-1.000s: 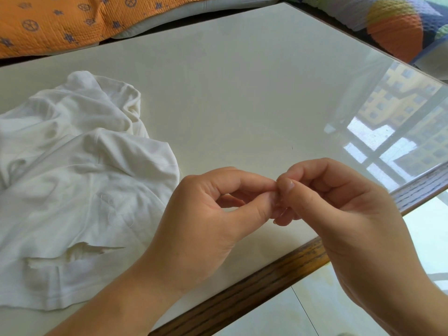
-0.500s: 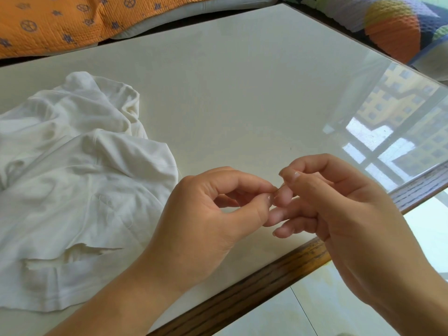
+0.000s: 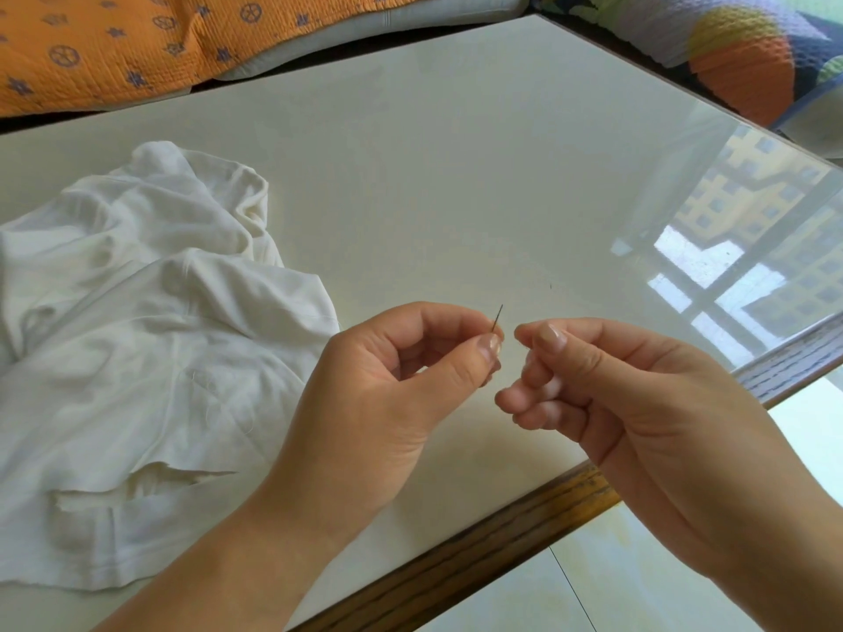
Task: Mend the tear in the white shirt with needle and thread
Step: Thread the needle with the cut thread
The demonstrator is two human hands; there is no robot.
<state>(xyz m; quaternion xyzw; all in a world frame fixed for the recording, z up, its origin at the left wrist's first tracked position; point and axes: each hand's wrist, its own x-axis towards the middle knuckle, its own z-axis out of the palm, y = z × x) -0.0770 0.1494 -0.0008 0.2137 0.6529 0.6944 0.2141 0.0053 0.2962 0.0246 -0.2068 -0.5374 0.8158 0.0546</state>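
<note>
Left hand (image 3: 378, 394): raised just right of the white shirt (image 3: 137, 335), thumb and forefinger clamped on the lower end of a sewing needle (image 3: 497, 317); the other fingers are curled into the palm.

Needle: a thin dark sliver, tilted slightly right of upright. Its free end rises out of the pinch, above the tabletop and right of the shirt, without touching it.

Right hand (image 3: 638, 412): farther right of the shirt, close to the needle but not in contact with it. The thumb is pressed to the forefinger tip and the remaining fingers are folded under. Whether anything lies in that pinch is too fine to tell.

White shirt: crumpled in a loose heap, with neither hand on it.

Tear (image 3: 150, 478): a ragged horizontal gash in the shirt's near part, a little above the hem, with its edges gaping.

Table (image 3: 456, 152): a glossy cream top under the shirt, with a dark wooden edge (image 3: 502, 535) running on the side nearest the camera.

Window reflection (image 3: 739, 248): bright panes mirrored in the gloss, well apart from the shirt on its right.

Orange quilt (image 3: 114, 38): patterned bedding beyond the shirt, past the far side of the table.

Multicoloured quilt (image 3: 739, 52): far to the right of the shirt and beyond it, past the table's corner.
</note>
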